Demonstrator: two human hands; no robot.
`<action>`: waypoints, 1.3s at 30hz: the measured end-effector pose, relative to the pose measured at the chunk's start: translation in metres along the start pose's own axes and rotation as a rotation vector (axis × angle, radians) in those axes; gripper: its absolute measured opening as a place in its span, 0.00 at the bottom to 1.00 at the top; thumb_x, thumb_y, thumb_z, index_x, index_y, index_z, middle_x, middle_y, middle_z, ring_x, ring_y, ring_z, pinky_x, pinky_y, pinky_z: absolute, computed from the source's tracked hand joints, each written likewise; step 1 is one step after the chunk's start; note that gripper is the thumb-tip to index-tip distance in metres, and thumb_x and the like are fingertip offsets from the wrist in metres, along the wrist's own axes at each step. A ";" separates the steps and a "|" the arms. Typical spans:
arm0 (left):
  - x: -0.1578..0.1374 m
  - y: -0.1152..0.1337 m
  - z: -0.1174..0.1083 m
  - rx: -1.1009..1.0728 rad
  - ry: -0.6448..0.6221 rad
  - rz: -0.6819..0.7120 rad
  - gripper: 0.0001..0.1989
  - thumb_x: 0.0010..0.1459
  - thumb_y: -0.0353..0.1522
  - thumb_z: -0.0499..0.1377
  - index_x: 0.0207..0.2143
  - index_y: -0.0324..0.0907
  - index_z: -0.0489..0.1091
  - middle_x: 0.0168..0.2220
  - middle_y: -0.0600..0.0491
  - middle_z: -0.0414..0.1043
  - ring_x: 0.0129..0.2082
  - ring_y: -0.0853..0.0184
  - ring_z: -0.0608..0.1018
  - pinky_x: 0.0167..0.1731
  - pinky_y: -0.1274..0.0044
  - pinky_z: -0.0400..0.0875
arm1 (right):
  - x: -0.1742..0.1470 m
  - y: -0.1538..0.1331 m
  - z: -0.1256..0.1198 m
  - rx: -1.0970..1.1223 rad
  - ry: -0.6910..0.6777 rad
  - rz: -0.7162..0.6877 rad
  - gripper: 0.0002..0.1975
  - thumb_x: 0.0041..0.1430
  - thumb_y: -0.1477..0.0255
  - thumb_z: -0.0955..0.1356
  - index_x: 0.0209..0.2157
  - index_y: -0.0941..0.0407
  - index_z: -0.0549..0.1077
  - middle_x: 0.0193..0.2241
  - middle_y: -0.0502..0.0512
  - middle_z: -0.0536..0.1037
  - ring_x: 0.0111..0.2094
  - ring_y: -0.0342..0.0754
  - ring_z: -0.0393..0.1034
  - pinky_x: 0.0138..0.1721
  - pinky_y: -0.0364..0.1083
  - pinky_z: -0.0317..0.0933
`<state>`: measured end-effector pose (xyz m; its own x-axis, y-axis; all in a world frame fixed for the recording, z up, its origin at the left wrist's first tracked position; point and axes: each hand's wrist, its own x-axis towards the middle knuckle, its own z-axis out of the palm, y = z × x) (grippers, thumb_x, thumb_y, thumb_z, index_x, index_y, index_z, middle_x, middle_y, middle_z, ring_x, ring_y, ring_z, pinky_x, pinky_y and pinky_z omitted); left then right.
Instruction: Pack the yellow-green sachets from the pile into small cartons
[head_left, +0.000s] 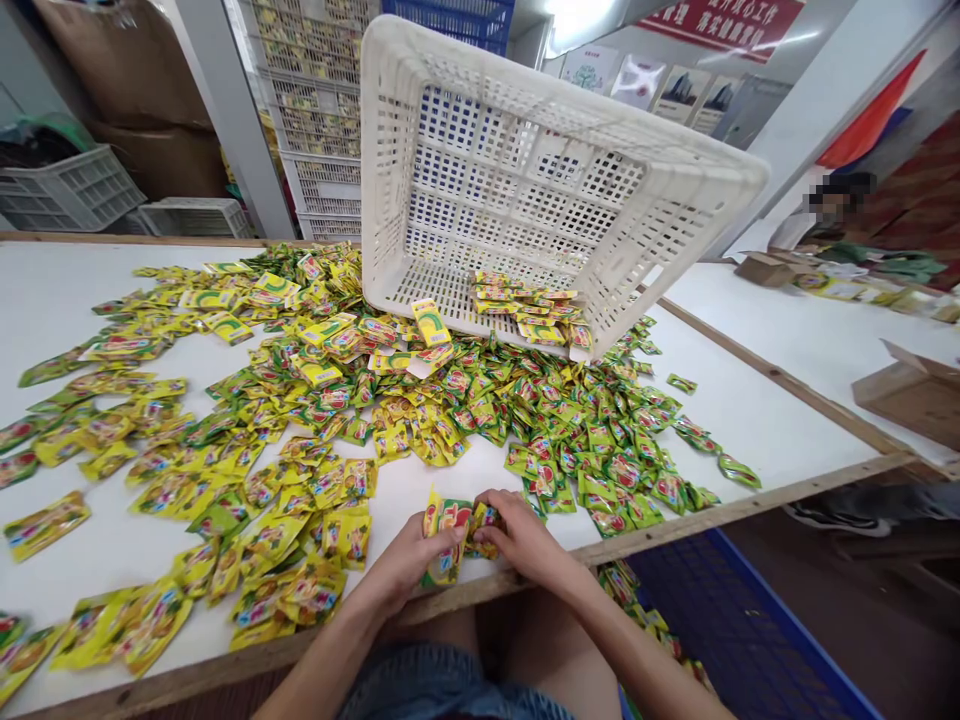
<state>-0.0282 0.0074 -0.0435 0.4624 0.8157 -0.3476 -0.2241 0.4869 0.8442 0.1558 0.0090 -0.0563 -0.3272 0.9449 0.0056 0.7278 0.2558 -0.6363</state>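
Near the table's front edge, my left hand is closed around a yellow-green candy bag with a red picture on it. Just beside it, my right hand has its fingers curled on a small yellow packet, partly hidden by the fingers. The two hands are almost touching. Yellow packets lie in loose heaps to the left, and green packets are piled to the right. Beyond them, several flat yellow boxes rest on the heap.
A white plastic basket lies tipped toward me on the pile, with yellow boxes inside. A blue crate stands below the table at right. Stacked crates are behind; an open cardboard box and another person are at right.
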 end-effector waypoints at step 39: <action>-0.003 -0.003 0.006 0.310 0.046 0.115 0.10 0.45 0.35 0.61 0.25 0.36 0.68 0.20 0.55 0.68 0.20 0.70 0.70 0.23 0.79 0.65 | 0.021 -0.051 -0.026 0.322 0.357 -0.099 0.05 0.59 0.70 0.61 0.36 0.56 0.66 0.29 0.51 0.71 0.30 0.45 0.65 0.31 0.41 0.58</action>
<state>-0.0240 0.0015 -0.0423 0.4085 0.8765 -0.2547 0.0023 0.2781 0.9606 0.1278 0.0217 -0.0035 -0.1170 0.9447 0.3063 0.4622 0.3248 -0.8252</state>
